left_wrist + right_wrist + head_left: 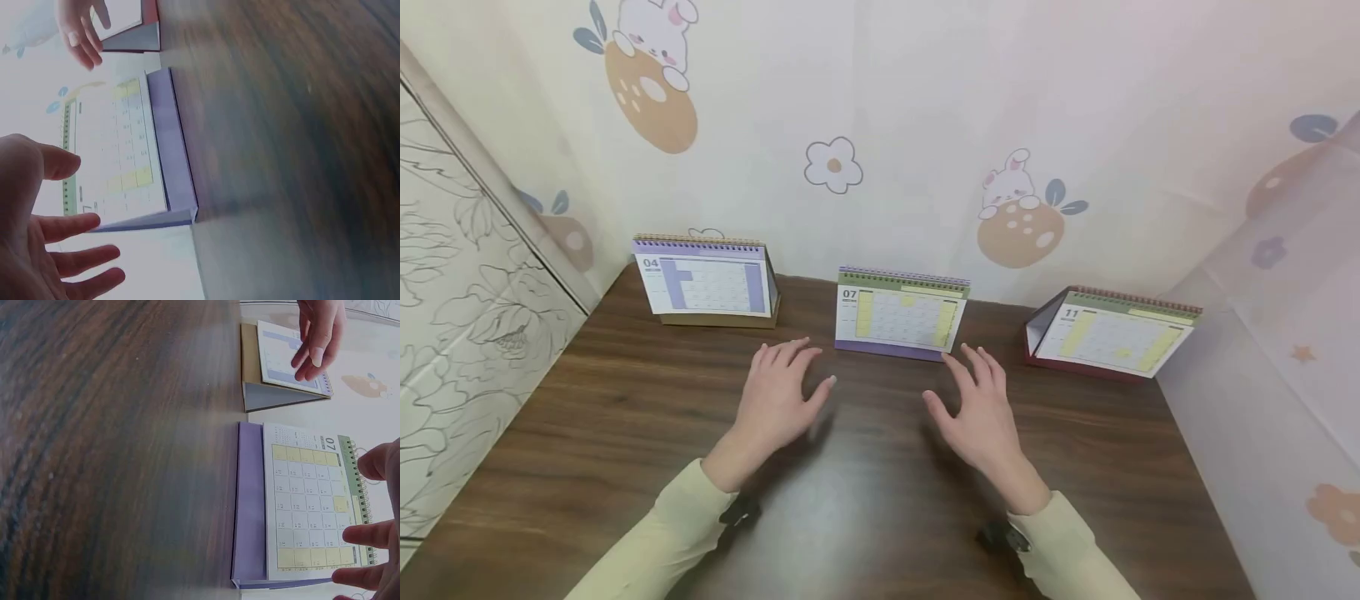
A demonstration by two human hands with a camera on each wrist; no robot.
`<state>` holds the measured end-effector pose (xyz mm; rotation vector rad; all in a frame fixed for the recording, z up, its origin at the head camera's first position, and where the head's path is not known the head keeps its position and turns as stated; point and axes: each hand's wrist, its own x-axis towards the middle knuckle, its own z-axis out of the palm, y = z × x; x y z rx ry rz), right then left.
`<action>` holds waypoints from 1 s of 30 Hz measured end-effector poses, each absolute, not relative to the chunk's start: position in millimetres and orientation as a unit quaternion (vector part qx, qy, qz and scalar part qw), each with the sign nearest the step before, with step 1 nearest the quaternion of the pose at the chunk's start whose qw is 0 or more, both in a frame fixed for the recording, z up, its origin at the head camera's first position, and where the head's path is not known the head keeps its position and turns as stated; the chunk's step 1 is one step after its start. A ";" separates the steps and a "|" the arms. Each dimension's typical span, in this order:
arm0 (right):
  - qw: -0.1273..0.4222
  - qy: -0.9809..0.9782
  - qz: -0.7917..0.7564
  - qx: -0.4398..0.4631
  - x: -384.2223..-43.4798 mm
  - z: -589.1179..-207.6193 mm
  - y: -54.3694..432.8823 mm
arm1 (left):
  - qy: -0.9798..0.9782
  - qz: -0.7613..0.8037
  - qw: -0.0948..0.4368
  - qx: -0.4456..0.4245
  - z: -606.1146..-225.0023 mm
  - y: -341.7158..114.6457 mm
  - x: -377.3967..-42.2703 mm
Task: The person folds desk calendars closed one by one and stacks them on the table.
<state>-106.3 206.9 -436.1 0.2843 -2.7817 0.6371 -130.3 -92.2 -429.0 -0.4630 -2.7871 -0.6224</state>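
A desk calendar with a purple base, turned to page 07, stands at the middle back of the table. My left hand is in front of its left side, fingers spread and holding nothing. On the other side, my right hand reaches toward its lower right corner, fingers apart and nothing in them. In the left wrist view the purple-based calendar lies beyond my thumb and fingers. The right wrist view shows its yellow-and-white month grid beside my right fingers.
At the back left stands a calendar with a tan base, page 04. A red-based calendar, page 11, stands angled at the back right. Behind the brown wooden table hangs a curtain printed with rabbits and fruit.
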 end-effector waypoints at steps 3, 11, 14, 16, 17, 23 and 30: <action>0.143 -0.955 0.243 0.092 -106.1 -434.9 205.4 | -0.949 -0.234 0.139 -0.157 -426.8 -99.1 -131.7; 0.148 -0.947 0.267 0.102 -105.9 -431.8 199.6 | -0.937 -0.275 0.176 -0.127 -419.6 -121.6 -136.2; 0.143 -0.946 0.269 0.107 -106.5 -431.0 196.4 | -0.930 -0.285 0.198 -0.122 -416.4 -129.6 -138.0; 0.138 -0.947 0.270 0.109 -106.9 -430.2 193.9 | -0.924 -0.292 0.217 -0.120 -414.6 -135.0 -139.9; 0.136 -0.947 0.270 0.109 -107.0 -429.5 192.4 | -0.921 -0.296 0.226 -0.118 -413.8 -138.1 -141.0; 0.122 -0.947 0.272 0.116 -108.9 -427.7 179.9 | -0.907 -0.316 0.262 -0.093 -409.6 -158.7 -145.6; 0.123 -0.940 0.281 0.145 -112.5 -423.6 158.4 | -0.898 -0.337 0.277 -0.049 -398.7 -182.9 -145.3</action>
